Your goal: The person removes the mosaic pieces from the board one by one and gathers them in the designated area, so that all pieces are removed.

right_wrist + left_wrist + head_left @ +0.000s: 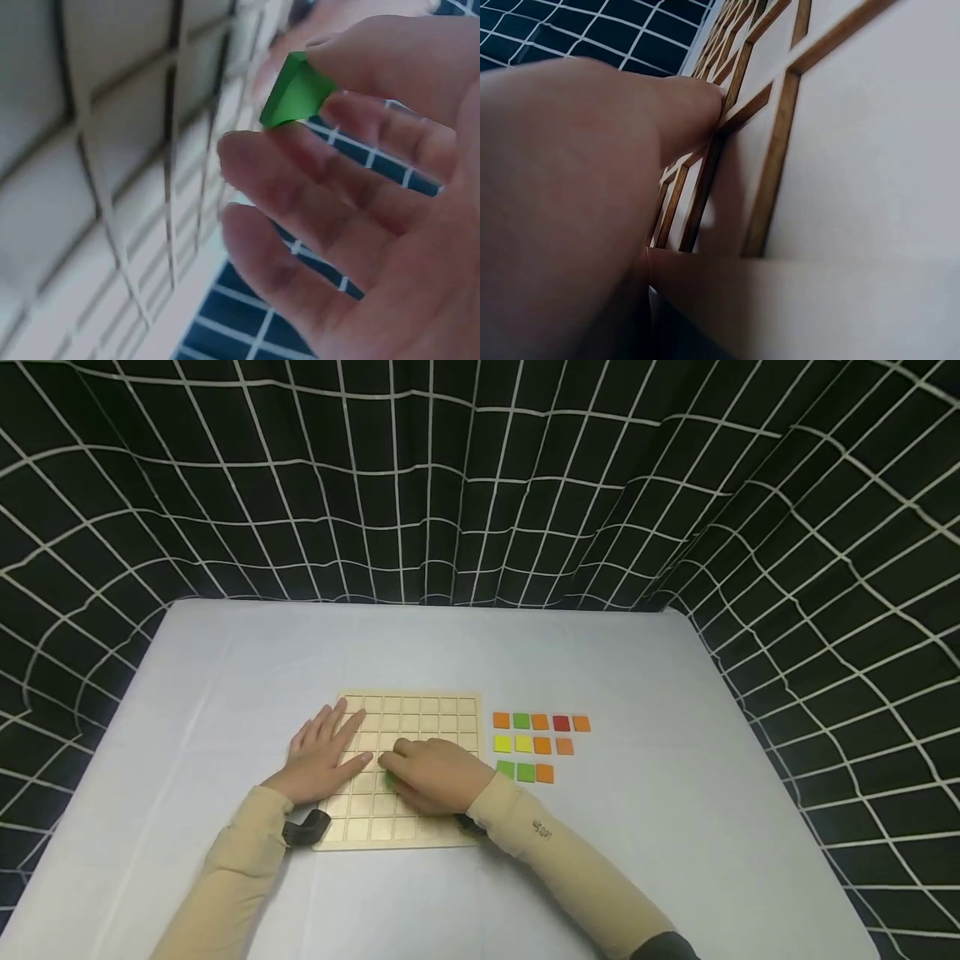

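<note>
A pale wooden grid board (405, 702) with square recesses lies on the white table. My left hand (318, 758) rests on its left edge with fingers spread and straight. In the left wrist view the thumb (694, 112) touches the grid ribs. Over the middle of the board, my right hand (437, 774) pinches a green square tile (300, 94) between thumb and fingers. The right wrist view shows that tile tilted, close to the grid surface. From the head, the right hand mostly hides it and covers part of the board.
Right of the board, loose square tiles lie in three rows: orange (501, 720), green (521, 721), red (561, 723) and yellow (502, 743). The white table (675, 793) extends around them. Dark curtains with a white grid (420, 485) enclose the back and sides.
</note>
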`<state>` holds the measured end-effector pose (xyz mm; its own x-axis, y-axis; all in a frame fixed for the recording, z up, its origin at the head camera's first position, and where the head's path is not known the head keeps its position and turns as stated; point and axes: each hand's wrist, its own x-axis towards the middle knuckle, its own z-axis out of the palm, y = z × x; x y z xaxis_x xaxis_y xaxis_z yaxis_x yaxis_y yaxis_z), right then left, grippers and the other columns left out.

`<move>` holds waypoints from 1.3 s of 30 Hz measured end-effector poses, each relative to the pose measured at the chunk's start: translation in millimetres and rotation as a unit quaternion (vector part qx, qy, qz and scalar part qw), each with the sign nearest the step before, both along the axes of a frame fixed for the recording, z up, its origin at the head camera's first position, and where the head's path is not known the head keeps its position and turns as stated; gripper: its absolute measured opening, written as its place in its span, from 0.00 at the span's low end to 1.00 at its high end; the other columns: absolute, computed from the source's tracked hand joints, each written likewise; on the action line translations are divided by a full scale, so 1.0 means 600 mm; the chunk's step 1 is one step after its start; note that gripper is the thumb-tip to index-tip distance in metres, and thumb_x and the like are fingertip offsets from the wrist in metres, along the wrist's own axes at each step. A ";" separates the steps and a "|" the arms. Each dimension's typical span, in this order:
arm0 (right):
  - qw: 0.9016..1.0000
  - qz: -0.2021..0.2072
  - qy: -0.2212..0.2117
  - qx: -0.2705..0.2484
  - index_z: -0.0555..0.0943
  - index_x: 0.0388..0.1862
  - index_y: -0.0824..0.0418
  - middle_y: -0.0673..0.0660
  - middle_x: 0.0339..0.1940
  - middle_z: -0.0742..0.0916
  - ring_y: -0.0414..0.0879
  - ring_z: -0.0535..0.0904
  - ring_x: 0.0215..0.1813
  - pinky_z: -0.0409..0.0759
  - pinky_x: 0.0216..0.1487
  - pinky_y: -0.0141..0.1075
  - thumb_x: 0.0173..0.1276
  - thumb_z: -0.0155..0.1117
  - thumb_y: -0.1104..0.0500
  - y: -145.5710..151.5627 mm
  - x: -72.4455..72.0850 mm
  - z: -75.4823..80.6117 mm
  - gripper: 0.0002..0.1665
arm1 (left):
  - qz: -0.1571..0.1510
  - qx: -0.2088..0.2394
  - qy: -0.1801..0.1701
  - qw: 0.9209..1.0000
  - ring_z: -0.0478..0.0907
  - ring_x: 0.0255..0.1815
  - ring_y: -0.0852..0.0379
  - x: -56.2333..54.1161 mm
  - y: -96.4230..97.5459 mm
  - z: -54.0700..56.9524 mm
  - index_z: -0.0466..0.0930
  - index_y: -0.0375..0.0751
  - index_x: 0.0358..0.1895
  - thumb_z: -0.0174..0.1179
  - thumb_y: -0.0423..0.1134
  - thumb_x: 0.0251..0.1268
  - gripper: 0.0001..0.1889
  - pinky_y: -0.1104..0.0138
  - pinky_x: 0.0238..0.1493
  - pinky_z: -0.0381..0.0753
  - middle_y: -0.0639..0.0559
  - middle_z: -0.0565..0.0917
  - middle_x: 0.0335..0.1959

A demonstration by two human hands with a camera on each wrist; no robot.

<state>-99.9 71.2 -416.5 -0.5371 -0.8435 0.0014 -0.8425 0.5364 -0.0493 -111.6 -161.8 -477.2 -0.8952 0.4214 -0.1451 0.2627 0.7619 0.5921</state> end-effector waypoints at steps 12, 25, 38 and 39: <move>0.988 -0.139 0.003 -0.073 0.77 0.47 0.57 0.47 0.35 0.81 0.38 0.76 0.34 0.79 0.37 0.30 0.60 0.71 0.59 0.199 0.024 0.021 0.17 | -0.004 -0.002 -0.001 1.000 0.24 0.77 0.39 -0.006 -0.004 -0.019 0.38 0.49 0.78 0.43 0.60 0.72 0.40 0.40 0.69 0.26 0.42 0.29 0.78; 0.960 -0.273 -0.026 -0.047 0.78 0.39 0.57 0.47 0.34 0.82 0.38 0.76 0.34 0.81 0.40 0.35 0.53 0.76 0.61 0.309 0.056 0.009 0.17 | -0.002 0.000 -0.008 1.000 0.23 0.77 0.39 -0.005 -0.001 -0.011 0.38 0.48 0.78 0.43 0.59 0.73 0.39 0.40 0.69 0.26 0.43 0.28 0.78; 0.951 -0.298 -0.059 -0.051 0.80 0.39 0.55 0.45 0.36 0.83 0.38 0.78 0.37 0.82 0.44 0.37 0.55 0.75 0.62 0.343 0.066 -0.018 0.15 | -0.003 0.011 -0.006 1.000 0.24 0.77 0.38 0.000 -0.004 -0.009 0.40 0.46 0.78 0.44 0.57 0.73 0.38 0.40 0.69 0.26 0.41 0.29 0.78; 0.952 -0.297 -0.057 -0.054 0.80 0.39 0.55 0.45 0.36 0.83 0.38 0.78 0.37 0.82 0.44 0.37 0.55 0.75 0.62 0.344 0.067 -0.020 0.15 | -0.005 0.012 -0.006 1.000 0.24 0.77 0.38 0.000 -0.003 -0.009 0.40 0.46 0.78 0.44 0.57 0.73 0.38 0.40 0.69 0.26 0.41 0.29 0.78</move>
<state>-59.5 277.7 -428.5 -0.9211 -0.3890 -0.0166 -0.3777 0.9031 -0.2044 -111.7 -163.5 -482.6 -0.8895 0.4335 -0.1447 0.2631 0.7446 0.6135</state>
